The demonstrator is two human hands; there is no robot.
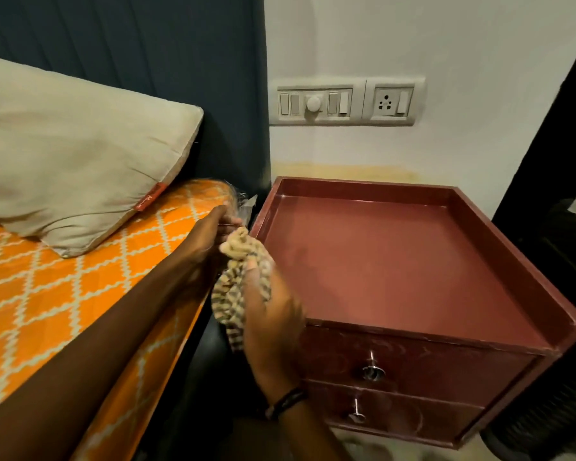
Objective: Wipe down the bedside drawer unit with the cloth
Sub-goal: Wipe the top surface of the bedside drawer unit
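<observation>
Both hands bunching a striped cloth [236, 287] — right hand [273, 324] gripping its lower part, left hand [210, 237] pinching the top — just off the front left corner of the maroon bedside drawer unit [396, 261], orange bedsheet [64, 294] and pillow [64, 161] to the left, switchboard [343, 101] on the wall.

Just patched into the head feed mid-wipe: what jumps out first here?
The maroon drawer unit fills the right of the frame, its rimmed top bare, under a wall switch panel. At its left edge both hands, left hand and right hand, bunch a striped cloth. The orange patterned bed lies left.
</observation>
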